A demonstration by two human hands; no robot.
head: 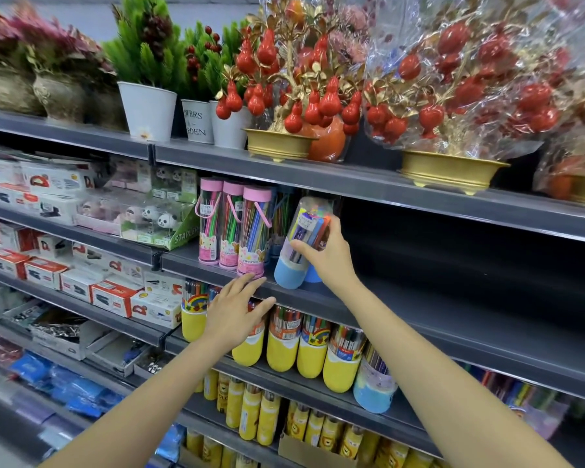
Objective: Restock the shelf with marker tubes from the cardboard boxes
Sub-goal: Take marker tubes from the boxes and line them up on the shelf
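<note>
Under the right hand [325, 255], a blue-based marker tube [299, 244] is held on the dark metal shelf [419, 298], its clear upper body pinched between thumb and curled fingers. Its long axis is tilted, the top leaning up and to the right of the rounded blue base, which sits at the shelf's front lip; standing it upright is judged to be what the coming move turns on. A second blue base is glimpsed just behind it. Just left of this hand, three pink-capped marker tubes [247, 228] stand upright in a row, with bare shelf stretching away to its right. The left hand [233, 312] is held lower and nearer the body, fingers spread and loosely straight, gripping nothing, its fingertips close to the front pink tube's base; whether they touch cannot be told. Behind that hand, a row of yellow-based marker tubes [313, 346] is ranged on the shelf below. The tubes are smooth, glossy cylinders of transparent plastic over opaque coloured bases, and are likely to be slippery. No cardboard box of stock is clearly seen.
</note>
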